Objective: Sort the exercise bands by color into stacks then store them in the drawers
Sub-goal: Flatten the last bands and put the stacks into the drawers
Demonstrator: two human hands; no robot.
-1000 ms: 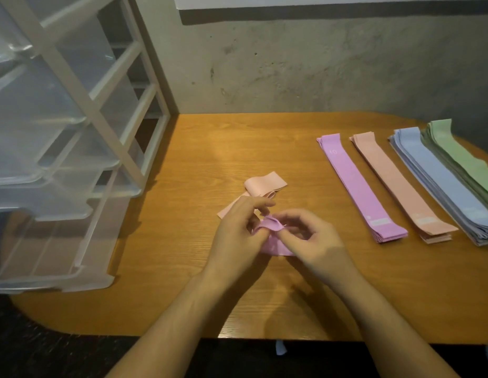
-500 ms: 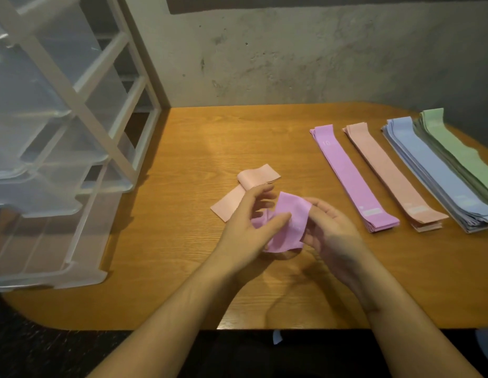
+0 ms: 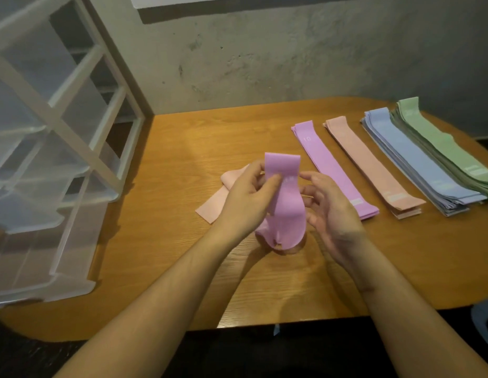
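My left hand [image 3: 247, 199] pinches a purple band [image 3: 286, 203] near its upper end and holds it upright over the table; its lower loop is crumpled. My right hand [image 3: 331, 211] is beside the band on the right, fingers relaxed, fingertips close to the band's edge. A folded peach band [image 3: 214, 204] lies on the table behind my left hand. Sorted stacks lie at the right: purple [image 3: 329, 165], peach [image 3: 371, 165], blue [image 3: 417, 165] and green [image 3: 444, 148].
A clear plastic drawer unit with a white frame [image 3: 54, 148] stands at the table's left end, its drawers pulled partly out. The wooden table [image 3: 199, 140] meets a concrete wall at the back. The table's front edge is just below my forearms.
The purple band has been unfolded from a crumpled bunch and lifted upright. My left hand now pinches its top, and my right hand has moved off to its right side.
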